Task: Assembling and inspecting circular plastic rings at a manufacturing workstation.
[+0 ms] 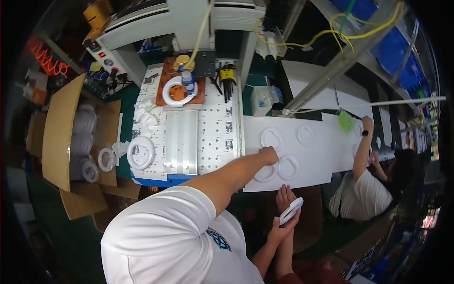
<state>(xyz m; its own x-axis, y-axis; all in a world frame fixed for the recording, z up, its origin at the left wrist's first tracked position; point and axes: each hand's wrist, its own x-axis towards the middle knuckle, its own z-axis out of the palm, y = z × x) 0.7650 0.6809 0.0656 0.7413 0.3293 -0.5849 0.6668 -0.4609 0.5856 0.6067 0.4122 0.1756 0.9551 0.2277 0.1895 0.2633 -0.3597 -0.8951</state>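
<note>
The left grip [268,155], a bare hand, is curled nearly closed at the upper edge of a white ring [259,179] lying flat on the white counter [314,171]. Its fingertips are hidden, so I cannot tell whether it has hold of that ring. A second ring [263,138] lies just beyond this grip, and a third ring [281,168] just to its right.

Nearer than the left grip, two hands are close together; one [282,227] is closed on the rim of a tilted ring [296,204], the other [285,195] is just behind it. Which of them, if either, is the right grip I cannot tell, so its state is uncertain.

The rings look like smooth plastic: probably light and stiff, somewhat slippery, and easily scuffed on the pale surface. The rounded band should suit a gentle pinch, thumb outside and fingers through the opening, without squeezing across the hole.
</note>
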